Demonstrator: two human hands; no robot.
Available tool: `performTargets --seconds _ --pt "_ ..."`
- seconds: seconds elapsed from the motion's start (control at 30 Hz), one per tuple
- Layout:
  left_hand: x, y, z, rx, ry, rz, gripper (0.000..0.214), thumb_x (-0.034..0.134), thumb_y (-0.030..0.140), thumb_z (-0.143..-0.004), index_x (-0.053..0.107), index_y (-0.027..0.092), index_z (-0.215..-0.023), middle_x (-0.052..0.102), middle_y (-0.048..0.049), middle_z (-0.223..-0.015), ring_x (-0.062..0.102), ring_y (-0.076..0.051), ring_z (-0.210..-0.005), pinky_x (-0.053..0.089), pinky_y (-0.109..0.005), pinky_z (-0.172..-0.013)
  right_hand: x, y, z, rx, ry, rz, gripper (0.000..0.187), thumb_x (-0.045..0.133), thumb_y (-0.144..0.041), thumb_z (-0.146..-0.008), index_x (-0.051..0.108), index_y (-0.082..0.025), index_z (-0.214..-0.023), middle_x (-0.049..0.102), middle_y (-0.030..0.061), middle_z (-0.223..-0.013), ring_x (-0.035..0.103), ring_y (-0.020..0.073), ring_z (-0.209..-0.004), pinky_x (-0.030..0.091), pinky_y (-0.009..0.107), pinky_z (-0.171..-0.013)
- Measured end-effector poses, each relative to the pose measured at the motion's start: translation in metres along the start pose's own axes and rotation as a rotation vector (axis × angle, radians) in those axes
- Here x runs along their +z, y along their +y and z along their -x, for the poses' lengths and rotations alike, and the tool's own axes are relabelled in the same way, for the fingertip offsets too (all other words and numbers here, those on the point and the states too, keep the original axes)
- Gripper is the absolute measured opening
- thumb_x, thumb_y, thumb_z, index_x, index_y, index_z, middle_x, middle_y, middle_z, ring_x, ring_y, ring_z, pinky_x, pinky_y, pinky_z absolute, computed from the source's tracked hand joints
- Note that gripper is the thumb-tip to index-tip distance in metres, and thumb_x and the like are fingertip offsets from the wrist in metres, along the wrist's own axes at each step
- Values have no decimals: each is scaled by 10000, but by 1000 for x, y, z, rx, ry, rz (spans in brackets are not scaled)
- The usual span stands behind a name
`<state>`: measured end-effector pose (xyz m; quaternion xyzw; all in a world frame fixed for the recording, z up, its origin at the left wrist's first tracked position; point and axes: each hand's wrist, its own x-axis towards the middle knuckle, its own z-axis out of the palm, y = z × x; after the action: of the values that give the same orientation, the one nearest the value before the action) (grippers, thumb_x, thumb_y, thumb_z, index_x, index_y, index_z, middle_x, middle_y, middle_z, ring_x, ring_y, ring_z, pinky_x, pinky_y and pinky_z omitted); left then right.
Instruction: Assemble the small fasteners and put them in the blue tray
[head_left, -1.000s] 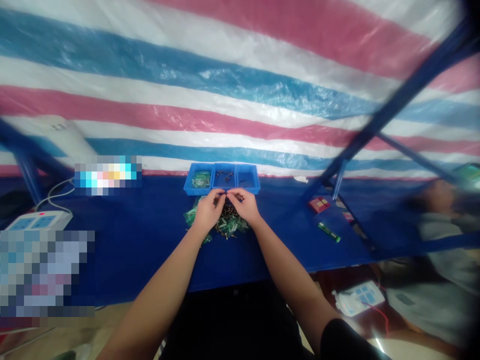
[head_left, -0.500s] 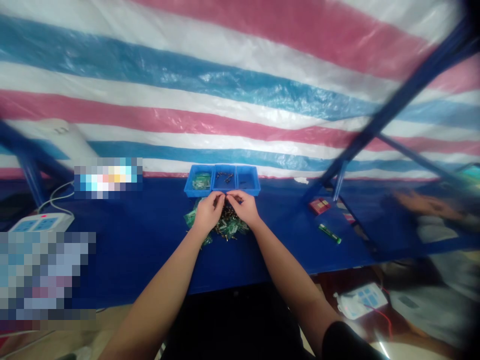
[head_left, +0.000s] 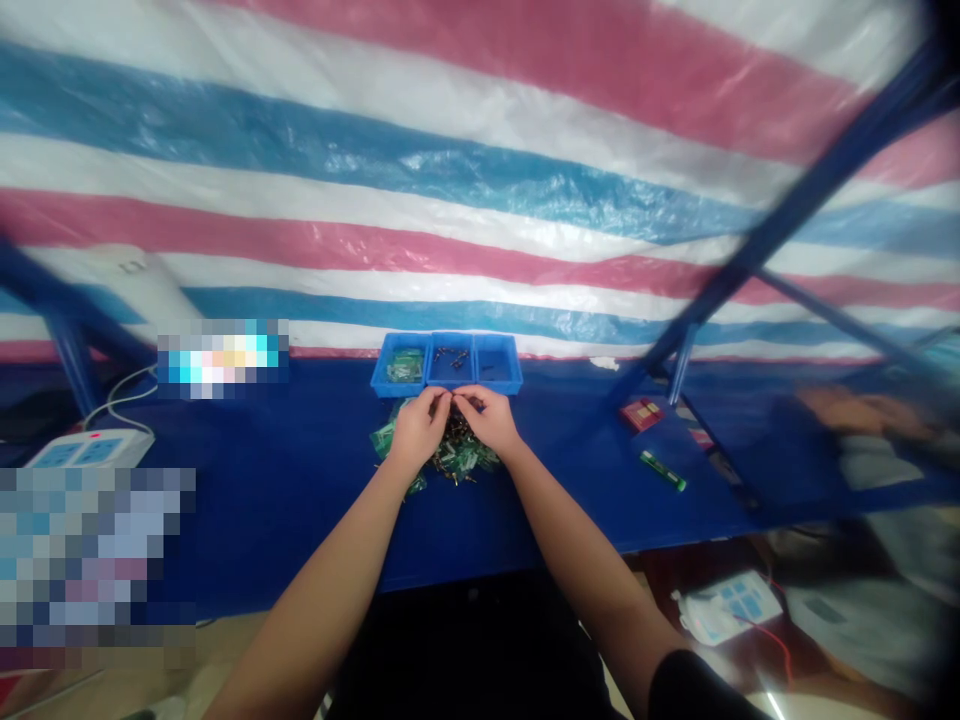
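Both of my hands meet over a pile of small green and brassy parts (head_left: 457, 458) on the blue table (head_left: 285, 480). My left hand (head_left: 418, 426) and my right hand (head_left: 491, 420) are closed, fingertips pinched together on a tiny part I cannot make out. Just behind them stands a blue three-compartment tray (head_left: 447, 378); its left cell holds green parts, its middle cell dark parts.
A white power strip (head_left: 90, 447) with a cable lies at the left. A red box (head_left: 640, 413) and a green stick (head_left: 661, 470) lie to the right. Blue frame bars (head_left: 750, 250) cross the right side. Another person's blurred arm (head_left: 855, 410) is at the far right. A striped tarp hangs behind.
My hands stay pinched together over the pile, hardly shifting. The person's arm at the far right has moved.
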<state>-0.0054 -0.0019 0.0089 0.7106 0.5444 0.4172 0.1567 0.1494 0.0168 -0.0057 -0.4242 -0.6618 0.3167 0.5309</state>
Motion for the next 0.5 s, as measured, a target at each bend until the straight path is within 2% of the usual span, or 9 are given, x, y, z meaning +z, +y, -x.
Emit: performTargets --seconds 0.13,0.3,0.5 --pt "0 2 0 2 4 31 255 492 412 -935 626 228 -1052 719 -24 -839 662 -169 -706 483 -267 -674 0 2 0 8 6 11 219 606 -365 -869 739 -222 -969 750 34 -927 694 180 -806 562 307 -782" --pt "1 -1 -1 -17 -14 20 253 451 401 -955 616 220 -1018 708 -28 -794 657 -171 -678 474 -270 -656 0 4 0 1 8 -12 264 617 -352 -864 720 -219 -1067 745 46 -994 700 182 -838 561 311 -806" --pt "0 0 0 -23 -4 22 265 470 420 -945 627 216 -1008 707 -29 -792 654 -172 -681 472 -269 -659 -2 2 -1 -17 32 20 230 600 -354 -875 732 -213 -1000 748 46 -970 698 182 -808 561 307 -770"
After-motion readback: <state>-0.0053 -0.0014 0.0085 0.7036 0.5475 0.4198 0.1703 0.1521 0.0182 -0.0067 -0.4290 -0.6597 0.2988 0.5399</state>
